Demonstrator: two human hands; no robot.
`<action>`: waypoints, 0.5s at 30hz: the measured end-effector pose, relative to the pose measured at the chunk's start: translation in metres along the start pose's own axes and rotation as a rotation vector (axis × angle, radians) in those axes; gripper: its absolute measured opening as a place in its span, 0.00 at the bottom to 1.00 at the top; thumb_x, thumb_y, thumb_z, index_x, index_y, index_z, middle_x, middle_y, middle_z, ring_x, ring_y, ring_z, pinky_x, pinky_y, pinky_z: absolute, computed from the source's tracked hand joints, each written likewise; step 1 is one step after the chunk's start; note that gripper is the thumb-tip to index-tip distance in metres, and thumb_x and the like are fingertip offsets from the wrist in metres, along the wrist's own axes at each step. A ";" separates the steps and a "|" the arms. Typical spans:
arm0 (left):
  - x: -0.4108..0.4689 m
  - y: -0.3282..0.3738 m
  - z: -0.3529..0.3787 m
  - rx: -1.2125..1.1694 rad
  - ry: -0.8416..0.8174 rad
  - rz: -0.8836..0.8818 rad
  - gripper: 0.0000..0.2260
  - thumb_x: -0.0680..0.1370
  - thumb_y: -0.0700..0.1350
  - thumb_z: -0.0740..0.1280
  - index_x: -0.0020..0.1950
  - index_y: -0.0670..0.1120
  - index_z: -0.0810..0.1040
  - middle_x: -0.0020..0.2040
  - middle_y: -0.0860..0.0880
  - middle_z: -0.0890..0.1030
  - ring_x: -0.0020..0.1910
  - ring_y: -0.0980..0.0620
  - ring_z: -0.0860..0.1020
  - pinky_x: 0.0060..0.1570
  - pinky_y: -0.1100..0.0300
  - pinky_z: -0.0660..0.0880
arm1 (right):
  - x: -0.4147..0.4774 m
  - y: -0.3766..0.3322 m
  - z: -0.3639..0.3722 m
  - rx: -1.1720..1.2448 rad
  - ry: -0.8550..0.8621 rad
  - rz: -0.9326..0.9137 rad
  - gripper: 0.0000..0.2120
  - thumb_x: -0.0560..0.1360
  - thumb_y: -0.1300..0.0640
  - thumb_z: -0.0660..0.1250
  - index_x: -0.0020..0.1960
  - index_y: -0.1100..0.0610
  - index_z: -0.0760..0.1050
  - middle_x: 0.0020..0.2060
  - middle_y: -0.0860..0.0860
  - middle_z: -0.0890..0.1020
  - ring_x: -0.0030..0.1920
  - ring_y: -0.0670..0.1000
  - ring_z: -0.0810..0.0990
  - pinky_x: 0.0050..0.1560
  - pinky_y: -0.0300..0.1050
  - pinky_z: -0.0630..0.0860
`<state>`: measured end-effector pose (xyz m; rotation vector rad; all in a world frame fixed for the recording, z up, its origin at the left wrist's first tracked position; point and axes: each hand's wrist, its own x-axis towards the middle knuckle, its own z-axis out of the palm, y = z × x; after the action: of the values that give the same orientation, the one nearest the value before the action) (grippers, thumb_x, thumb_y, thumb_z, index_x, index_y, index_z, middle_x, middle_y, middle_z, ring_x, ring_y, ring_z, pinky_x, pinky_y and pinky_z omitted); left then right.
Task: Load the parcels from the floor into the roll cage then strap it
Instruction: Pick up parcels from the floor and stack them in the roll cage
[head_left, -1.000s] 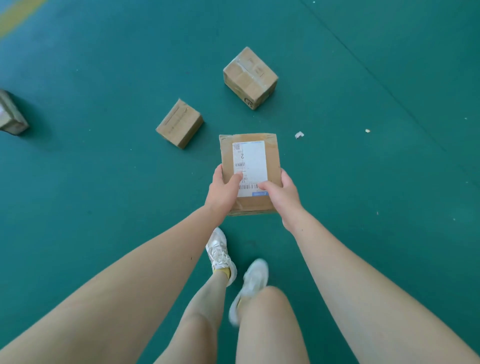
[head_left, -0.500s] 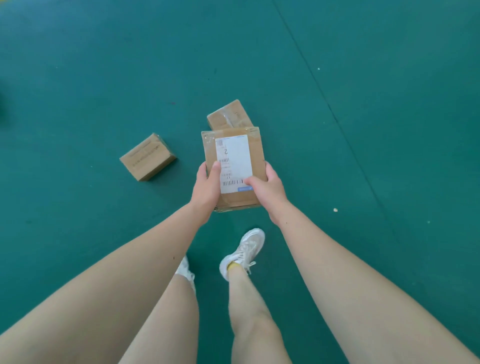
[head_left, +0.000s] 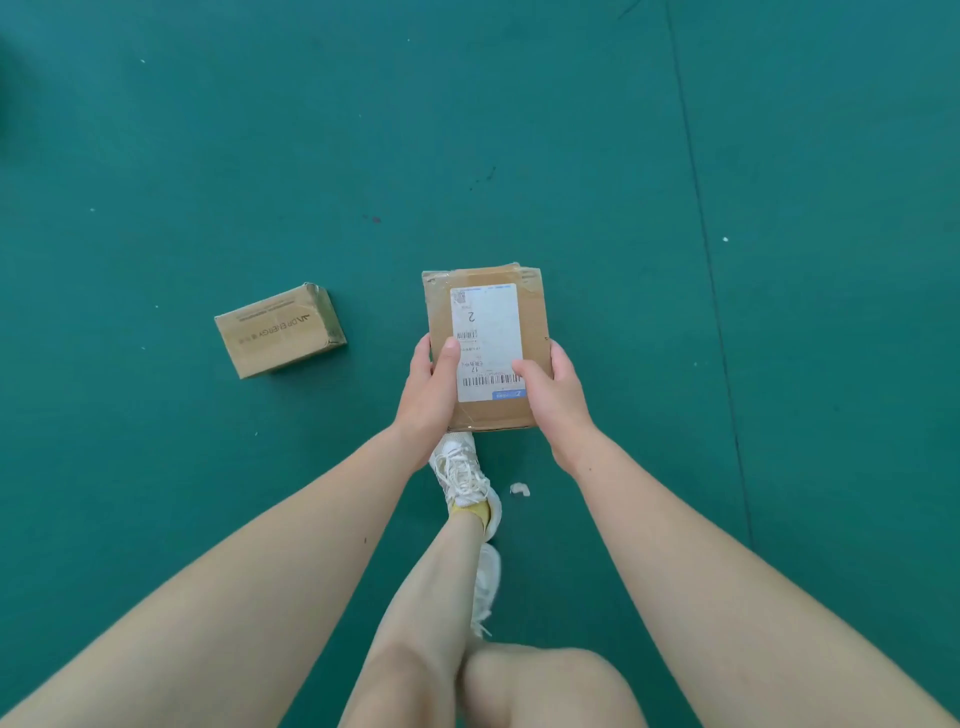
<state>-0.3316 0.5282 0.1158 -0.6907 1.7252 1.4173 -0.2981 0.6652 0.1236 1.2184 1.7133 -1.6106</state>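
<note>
A flat cardboard parcel (head_left: 535, 312) with a white shipping label marked "2" is held above the green floor in front of me. My left hand (head_left: 428, 395) grips its left side with the thumb on the label. My right hand (head_left: 553, 400) grips its right side, thumb on the label's lower corner. A second cardboard parcel (head_left: 280, 330) with printed lettering lies on the floor to the left. The roll cage is not in view.
Green floor (head_left: 571, 130) all around, with a seam line (head_left: 701, 208) running down the right side. A small white scrap (head_left: 519, 489) lies by my feet. My white shoes (head_left: 462, 470) stand just under the held parcel.
I have walked forward carrying the parcel in both hands. The taped box that showed behind it is now hidden or out of view, and the lettered parcel sits nearer, on the left.
</note>
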 end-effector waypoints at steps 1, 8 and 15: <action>0.012 0.001 0.002 -0.013 0.007 -0.007 0.26 0.80 0.63 0.54 0.77 0.57 0.59 0.68 0.57 0.74 0.66 0.54 0.73 0.67 0.50 0.69 | 0.014 -0.003 -0.001 -0.004 -0.011 -0.004 0.22 0.78 0.53 0.62 0.71 0.45 0.69 0.58 0.41 0.81 0.59 0.44 0.79 0.54 0.43 0.75; 0.089 0.004 0.024 -0.057 0.049 -0.064 0.31 0.75 0.68 0.52 0.76 0.59 0.60 0.68 0.58 0.75 0.66 0.52 0.74 0.67 0.44 0.70 | 0.100 -0.009 -0.003 -0.047 -0.038 0.000 0.23 0.77 0.51 0.63 0.71 0.45 0.69 0.59 0.40 0.80 0.59 0.44 0.79 0.60 0.46 0.75; 0.135 -0.012 0.042 -0.114 0.195 -0.129 0.24 0.80 0.64 0.48 0.69 0.55 0.70 0.60 0.59 0.78 0.62 0.54 0.75 0.65 0.51 0.70 | 0.155 0.006 -0.003 -0.100 -0.075 0.042 0.20 0.79 0.44 0.56 0.69 0.46 0.71 0.59 0.39 0.80 0.59 0.41 0.77 0.56 0.43 0.73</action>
<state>-0.3861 0.5750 -0.0062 -1.0131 1.7219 1.4051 -0.3672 0.7101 -0.0081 1.1242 1.6895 -1.5082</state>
